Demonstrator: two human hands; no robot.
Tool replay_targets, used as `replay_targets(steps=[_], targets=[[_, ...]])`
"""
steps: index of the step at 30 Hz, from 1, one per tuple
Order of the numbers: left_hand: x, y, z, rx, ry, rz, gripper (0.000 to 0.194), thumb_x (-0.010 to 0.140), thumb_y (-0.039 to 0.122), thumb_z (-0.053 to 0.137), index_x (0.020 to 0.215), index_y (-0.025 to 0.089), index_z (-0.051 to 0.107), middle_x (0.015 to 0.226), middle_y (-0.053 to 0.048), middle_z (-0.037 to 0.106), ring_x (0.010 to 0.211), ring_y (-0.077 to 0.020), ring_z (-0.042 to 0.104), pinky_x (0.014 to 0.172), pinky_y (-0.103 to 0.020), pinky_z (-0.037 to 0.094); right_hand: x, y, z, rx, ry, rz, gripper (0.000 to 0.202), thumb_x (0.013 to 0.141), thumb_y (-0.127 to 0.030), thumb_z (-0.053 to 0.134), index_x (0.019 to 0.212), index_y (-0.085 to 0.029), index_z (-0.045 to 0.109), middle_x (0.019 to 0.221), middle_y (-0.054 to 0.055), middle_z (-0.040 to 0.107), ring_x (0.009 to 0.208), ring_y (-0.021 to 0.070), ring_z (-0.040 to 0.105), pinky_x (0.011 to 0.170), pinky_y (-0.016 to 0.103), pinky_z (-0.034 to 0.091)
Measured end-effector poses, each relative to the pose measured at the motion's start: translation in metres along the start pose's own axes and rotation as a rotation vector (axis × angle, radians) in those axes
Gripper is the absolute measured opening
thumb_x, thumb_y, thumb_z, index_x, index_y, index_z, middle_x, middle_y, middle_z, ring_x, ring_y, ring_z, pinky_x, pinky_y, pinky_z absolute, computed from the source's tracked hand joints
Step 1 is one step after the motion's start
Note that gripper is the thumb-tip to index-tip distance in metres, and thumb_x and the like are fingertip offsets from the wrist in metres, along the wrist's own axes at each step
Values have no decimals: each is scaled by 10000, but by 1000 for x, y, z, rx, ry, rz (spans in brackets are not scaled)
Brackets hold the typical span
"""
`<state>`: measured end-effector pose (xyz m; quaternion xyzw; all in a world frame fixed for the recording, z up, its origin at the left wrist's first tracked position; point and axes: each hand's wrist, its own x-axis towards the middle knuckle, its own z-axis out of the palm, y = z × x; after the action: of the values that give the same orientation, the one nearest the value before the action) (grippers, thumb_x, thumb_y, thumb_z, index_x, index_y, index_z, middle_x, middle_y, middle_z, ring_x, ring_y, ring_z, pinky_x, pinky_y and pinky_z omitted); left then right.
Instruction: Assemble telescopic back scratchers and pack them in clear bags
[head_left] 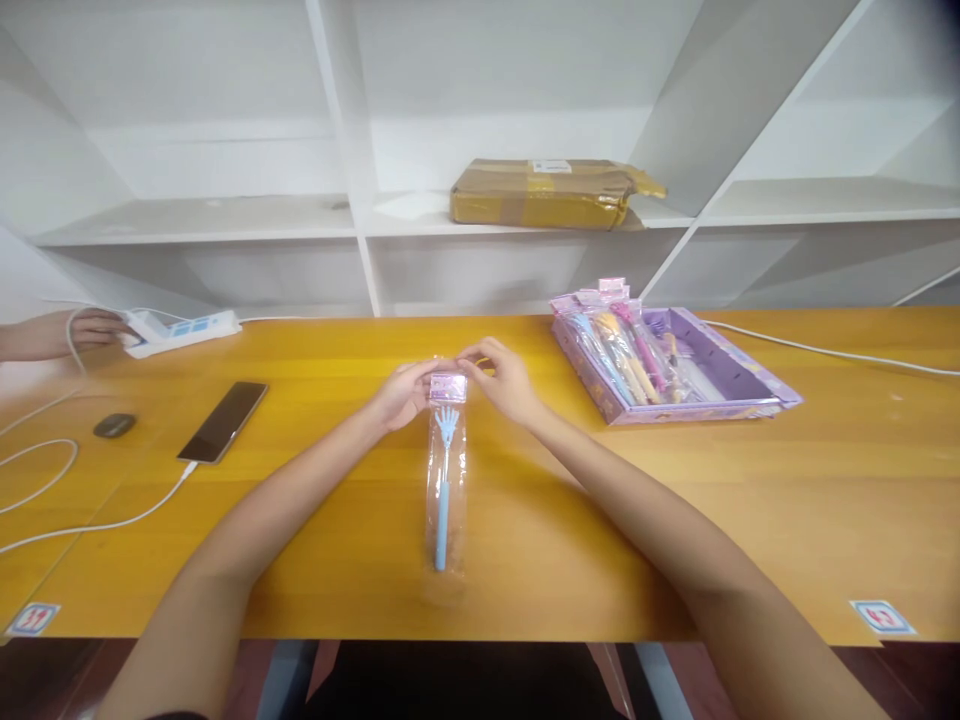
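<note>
A light-blue back scratcher (442, 520) with a hand-shaped head lies in a clear plastic bag in front of me, its head pointing away. A pink-purple header card (448, 388) tops the bag. My left hand (409, 395) is closed on the upper left edge of the package. From the right, my right hand (504, 380) pinches the top edge of the same bag with thumb and forefinger. The fingertips of both hands nearly meet there, and their exact grip is partly hidden.
To the right, a purple display box (712, 405) holds several bagged back scratchers. A phone (223, 422) on a cable, a small black object (115, 426) and a power strip (187, 330) lie left. Another person's hand (94, 328) touches the strip's plug. A taped carton (540, 195) sits on the shelf.
</note>
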<state>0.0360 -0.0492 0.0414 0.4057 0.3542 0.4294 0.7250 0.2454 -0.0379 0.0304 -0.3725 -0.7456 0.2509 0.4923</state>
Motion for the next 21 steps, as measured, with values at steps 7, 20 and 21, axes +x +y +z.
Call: replay_targets(steps=[7,20,21], targets=[[6,-15,-7,241,-16,-39,289,838,246,858,1095,118,817,1107,-167,833,970,-235,799,804,-316,628,2,6,-4,-58,51,-40,121,986,-324,695,956,-236,772,986,50,670,949,204,667,858,370,566],[7,-15,-11,288,-1,22,337,798,294,910,1078,130,821,1065,-140,831,931,-211,789,792,-288,606,-6,5,0,-231,-101,-219,134,1041,-322,624,980,-233,701,1098,90,621,1067,250,630,988,449,534],[7,-15,-11,288,-3,23,360,810,333,910,1097,134,820,1084,-143,828,944,-212,788,789,-286,604,-7,5,1,-225,-109,-218,153,1052,-332,603,973,-230,686,1097,91,620,1058,246,630,985,445,532]])
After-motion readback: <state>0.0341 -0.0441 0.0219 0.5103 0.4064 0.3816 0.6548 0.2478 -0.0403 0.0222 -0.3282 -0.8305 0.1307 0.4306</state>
